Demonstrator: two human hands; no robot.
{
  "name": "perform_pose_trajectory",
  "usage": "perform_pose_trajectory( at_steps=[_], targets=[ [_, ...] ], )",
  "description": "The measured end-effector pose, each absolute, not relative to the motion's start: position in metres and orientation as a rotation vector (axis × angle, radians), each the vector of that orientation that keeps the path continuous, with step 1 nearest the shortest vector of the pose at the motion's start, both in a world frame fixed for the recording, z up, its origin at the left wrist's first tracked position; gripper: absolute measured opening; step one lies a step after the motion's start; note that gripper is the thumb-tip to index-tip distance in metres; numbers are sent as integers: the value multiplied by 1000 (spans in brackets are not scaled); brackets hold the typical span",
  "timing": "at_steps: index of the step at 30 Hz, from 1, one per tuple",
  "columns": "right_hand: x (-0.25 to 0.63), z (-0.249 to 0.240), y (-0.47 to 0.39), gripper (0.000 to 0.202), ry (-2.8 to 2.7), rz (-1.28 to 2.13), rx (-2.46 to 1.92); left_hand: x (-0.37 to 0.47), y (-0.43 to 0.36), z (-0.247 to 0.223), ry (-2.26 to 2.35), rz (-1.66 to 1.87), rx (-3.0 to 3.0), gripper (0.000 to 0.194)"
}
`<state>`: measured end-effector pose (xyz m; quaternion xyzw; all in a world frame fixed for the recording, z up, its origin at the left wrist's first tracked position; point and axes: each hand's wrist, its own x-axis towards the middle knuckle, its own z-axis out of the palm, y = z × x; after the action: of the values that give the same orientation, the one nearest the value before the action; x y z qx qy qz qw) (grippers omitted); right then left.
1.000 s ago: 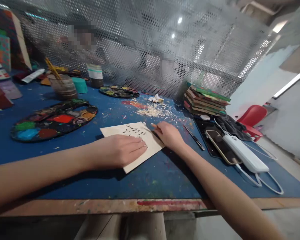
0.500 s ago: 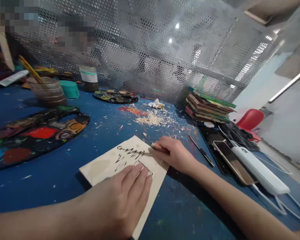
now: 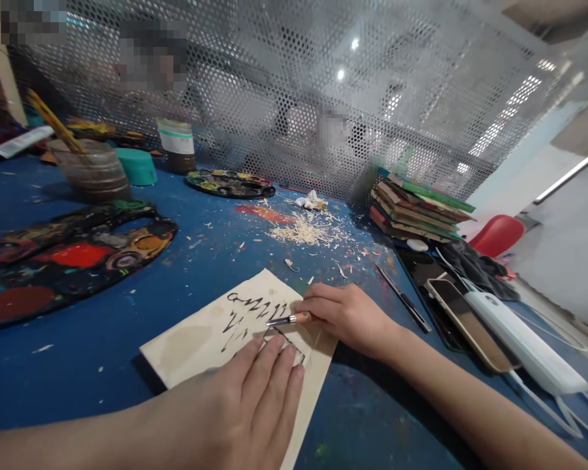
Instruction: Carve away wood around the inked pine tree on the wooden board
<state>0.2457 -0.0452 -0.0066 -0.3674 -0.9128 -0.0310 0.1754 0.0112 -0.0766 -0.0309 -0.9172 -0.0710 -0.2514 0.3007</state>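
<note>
A pale board [image 3: 191, 339] lies on the blue table, with dark wavy and zigzag marks across its upper part. My left hand [image 3: 255, 405] is flat on its lower half, fingers stretched out and covering some marks. At the board's right edge, my right hand [image 3: 347, 316] is closed around the wooden handle of a carving gouge [image 3: 289, 320]. The tool's metal blade points left, low over the marks just above my left fingertips; whether it touches the board I cannot tell. Curly pale shavings [image 3: 306, 230] are heaped beyond the board.
Paint palettes [image 3: 83, 261] and a cup with brushes [image 3: 91, 173] stand left. A slim dark pen-like tool [image 3: 402, 299], phones [image 3: 463, 313] and a white power strip [image 3: 524, 343] with cables lie right. Stacked boards [image 3: 419, 209] stand by the perforated metal screen [image 3: 255, 98].
My right hand has turned and shifted slightly, so the gouge's blade now shows plainly, pointing left. My left hand stays on the board. The whole view has shifted a little.
</note>
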Motion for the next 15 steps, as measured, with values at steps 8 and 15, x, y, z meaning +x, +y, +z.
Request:
perform_pose_trajectory(
  at_steps=[8, 15],
  targets=[
    [243, -10, -47, 22, -2590, -232, -1081, 9, -72, -21, -92, -648, -2471, 51],
    [237, -13, -44, 25, -2606, -306, -1196, 8, -73, -23, -91, -633, -2472, 48]
  ],
)
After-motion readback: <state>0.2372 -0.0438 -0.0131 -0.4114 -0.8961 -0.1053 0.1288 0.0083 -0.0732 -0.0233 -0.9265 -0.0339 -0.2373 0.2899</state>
